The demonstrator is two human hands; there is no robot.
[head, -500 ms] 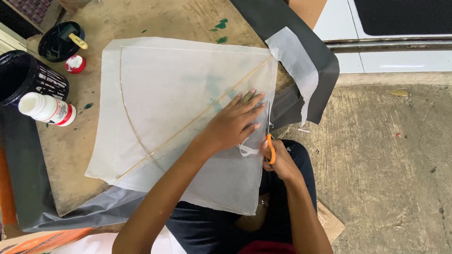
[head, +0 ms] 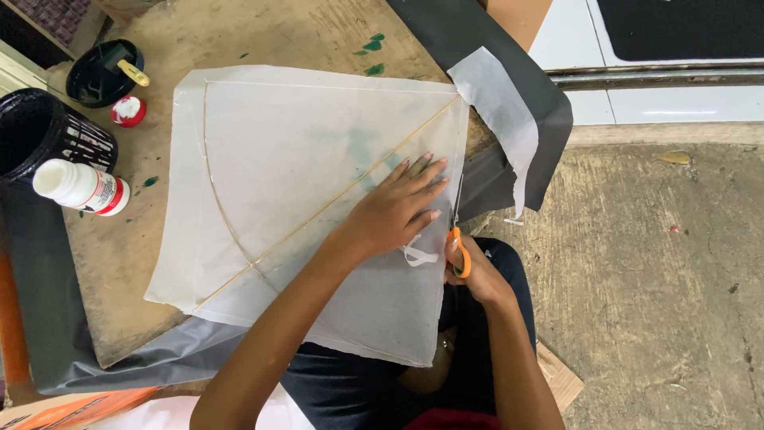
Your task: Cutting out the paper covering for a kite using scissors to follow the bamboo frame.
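Observation:
A square sheet of thin white paper (head: 302, 167) lies on a wooden board (head: 119, 255), with thin bamboo sticks (head: 318, 219) glued across it like a kite frame. My left hand (head: 398, 211) presses flat on the paper near its right edge, fingers spread. My right hand (head: 473, 271) grips orange-handled scissors (head: 457, 239) whose blades run along the paper's right edge. A narrow curl of cut white paper (head: 418, 255) hangs beside the scissors.
A white glue bottle (head: 79, 187) lies at the left beside a black basket (head: 48, 135), a red cap (head: 127, 111) and a black lid (head: 99, 72). Dark grey sheets (head: 509, 95) with a white paper strip (head: 497, 107) drape off the board. Concrete floor (head: 652, 279) is at right.
The view has shifted slightly; both hands stay at the paper's right edge, with the scissors a little further along the cut.

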